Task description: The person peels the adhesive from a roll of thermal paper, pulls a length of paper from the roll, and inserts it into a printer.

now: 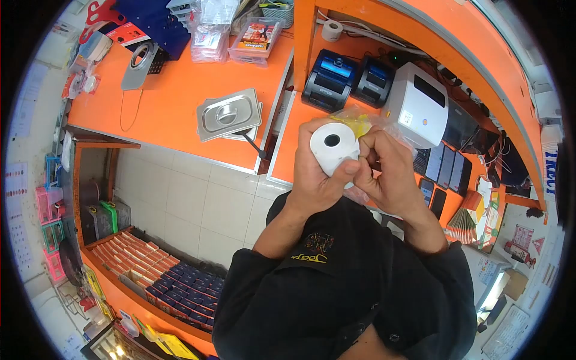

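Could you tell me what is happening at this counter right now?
A person grips a white paper roll in the left hand while the right hand pinches at its edge, with crinkled clear plastic behind it. Both hands are over the orange counter, near two black printers and a white printer.

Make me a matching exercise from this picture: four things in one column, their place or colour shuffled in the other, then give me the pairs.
Things
1. paper roll
2. steel lid
3. left small printer
4. label printer

Place or colour
a. white, farthest to the right
b. black with a blue top
c. gripped in the left hand, with the right hand pinching at its edge
d. lying flat on the orange counter

Pairs: 1-c, 2-d, 3-b, 4-a
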{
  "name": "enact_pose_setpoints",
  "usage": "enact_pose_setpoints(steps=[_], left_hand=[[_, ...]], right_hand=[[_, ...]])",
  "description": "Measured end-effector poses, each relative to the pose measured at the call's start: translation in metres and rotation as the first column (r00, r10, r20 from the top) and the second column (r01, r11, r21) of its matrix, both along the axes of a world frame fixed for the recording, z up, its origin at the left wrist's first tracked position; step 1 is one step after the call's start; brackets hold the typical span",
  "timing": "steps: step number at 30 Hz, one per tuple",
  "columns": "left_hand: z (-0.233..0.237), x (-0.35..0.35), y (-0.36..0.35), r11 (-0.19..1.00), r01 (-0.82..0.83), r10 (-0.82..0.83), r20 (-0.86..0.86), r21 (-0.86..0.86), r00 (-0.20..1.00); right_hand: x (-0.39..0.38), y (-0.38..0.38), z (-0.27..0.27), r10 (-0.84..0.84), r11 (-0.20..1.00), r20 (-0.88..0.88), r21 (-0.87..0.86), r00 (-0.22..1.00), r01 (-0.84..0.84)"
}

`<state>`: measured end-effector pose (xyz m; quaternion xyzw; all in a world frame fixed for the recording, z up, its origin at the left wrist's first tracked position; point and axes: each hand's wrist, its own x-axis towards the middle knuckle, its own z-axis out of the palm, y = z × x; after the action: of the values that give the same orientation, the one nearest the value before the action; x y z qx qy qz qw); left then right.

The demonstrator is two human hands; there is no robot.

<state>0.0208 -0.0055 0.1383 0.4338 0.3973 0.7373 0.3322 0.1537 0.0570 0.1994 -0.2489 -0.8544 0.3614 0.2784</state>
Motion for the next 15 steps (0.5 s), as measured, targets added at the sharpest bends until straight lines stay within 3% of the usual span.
enact_pose_setpoints(steps=[2, 4, 5, 7, 13, 15], left_hand=[[-0.008, -0.002, 0.000, 0.996, 0.082, -0.083, 0.062, 0.020, 0.995], [-0.007, -0.002, -0.001, 0.995, 0.102, -0.102, 0.101, 0.005, 0.990], [-0.006, -0.003, -0.001, 0.992, 0.123, -0.120, 0.141, -0.008, 0.983], [-0.005, -0.004, -0.001, 0.990, 0.141, -0.139, 0.164, -0.004, 0.977], [-0.001, 0.002, 0.000, 0.984, 0.175, -0.174, 0.202, 0.017, 0.964], [0.001, 0.002, -0.001, 0.984, 0.174, -0.176, 0.191, 0.028, 0.966]], right_hand=[[0.003, 0.001, -0.004, -0.002, 1.000, 0.007, -0.012, 1.000, 0.002], [0.005, 0.002, -0.010, -0.073, 0.935, -0.120, -0.352, 0.990, 0.027], [0.005, 0.001, -0.012, -0.070, 0.935, -0.120, -0.353, 0.990, 0.023], [0.007, 0.000, -0.014, -0.056, 0.894, -0.314, -0.439, 0.948, -0.093], [0.004, 0.003, -0.016, -0.014, 0.967, -0.398, -0.238, 0.917, -0.089], [0.003, 0.005, -0.020, -0.008, 0.955, -0.418, -0.272, 0.908, -0.116]])
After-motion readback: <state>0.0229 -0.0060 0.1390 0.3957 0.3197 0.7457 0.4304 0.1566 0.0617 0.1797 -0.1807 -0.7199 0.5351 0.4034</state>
